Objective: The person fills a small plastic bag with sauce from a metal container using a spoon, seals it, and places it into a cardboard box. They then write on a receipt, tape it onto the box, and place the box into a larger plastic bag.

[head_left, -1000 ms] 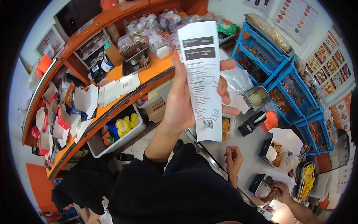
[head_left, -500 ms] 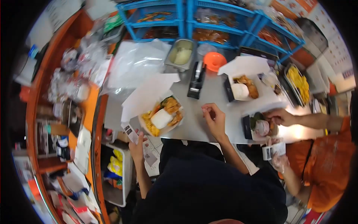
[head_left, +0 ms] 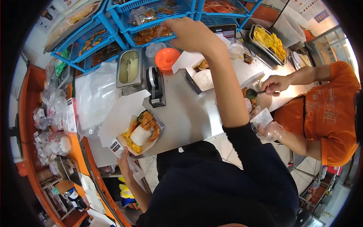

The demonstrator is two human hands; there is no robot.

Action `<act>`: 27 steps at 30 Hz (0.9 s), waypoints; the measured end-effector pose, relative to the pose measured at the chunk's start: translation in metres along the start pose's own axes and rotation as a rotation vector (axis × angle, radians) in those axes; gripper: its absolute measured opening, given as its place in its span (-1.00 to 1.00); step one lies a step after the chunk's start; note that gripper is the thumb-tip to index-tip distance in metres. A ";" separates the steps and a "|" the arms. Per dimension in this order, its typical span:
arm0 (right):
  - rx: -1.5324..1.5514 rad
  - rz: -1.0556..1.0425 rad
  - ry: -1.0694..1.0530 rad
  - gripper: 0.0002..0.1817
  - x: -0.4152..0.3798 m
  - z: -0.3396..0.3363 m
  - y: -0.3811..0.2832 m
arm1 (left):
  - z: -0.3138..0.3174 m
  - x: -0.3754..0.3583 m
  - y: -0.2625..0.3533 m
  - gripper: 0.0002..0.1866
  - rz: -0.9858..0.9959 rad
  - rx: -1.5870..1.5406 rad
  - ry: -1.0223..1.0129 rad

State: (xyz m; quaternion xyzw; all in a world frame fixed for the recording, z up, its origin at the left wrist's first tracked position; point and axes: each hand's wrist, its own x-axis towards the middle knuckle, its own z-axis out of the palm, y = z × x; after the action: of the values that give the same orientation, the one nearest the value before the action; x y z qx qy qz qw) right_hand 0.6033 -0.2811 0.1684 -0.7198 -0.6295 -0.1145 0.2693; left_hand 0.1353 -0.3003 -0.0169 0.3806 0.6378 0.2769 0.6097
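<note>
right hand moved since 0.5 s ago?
Yes. The right hand left the steel table near the person and now reaches past the orange bowl to the blue baskets.

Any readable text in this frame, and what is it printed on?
None can be read.
Receipt in the left hand: print too small.
Slip held by the co-worker: blurred.
Orange shirt: faint print, illegible.
Wall posters: too small.
</note>
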 end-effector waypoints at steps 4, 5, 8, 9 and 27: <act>-0.331 0.353 -0.613 -0.68 -0.017 0.019 0.016 | 0.002 -0.003 0.008 -0.59 -0.023 0.015 0.000; -0.295 0.499 -0.776 -0.72 -0.033 0.009 0.005 | 0.002 -0.004 0.007 -0.58 -0.029 0.001 -0.012; -0.388 0.423 -0.593 -0.70 -0.120 0.018 -0.017 | 0.001 -0.003 0.006 -0.56 -0.057 0.003 0.004; -0.341 0.455 -0.589 -0.67 -0.139 0.024 -0.024 | 0.001 -0.004 0.006 -0.54 -0.078 0.023 0.030; -0.146 0.320 -0.098 -0.80 -0.083 0.026 -0.001 | -0.007 0.000 0.006 -0.56 -0.090 0.067 -0.028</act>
State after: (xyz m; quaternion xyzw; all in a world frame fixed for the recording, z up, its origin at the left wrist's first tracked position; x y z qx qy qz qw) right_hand 0.5825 -0.3377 0.1052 -0.8330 -0.5095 -0.0803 0.2001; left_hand 0.1290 -0.2957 -0.0115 0.3756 0.6545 0.2225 0.6173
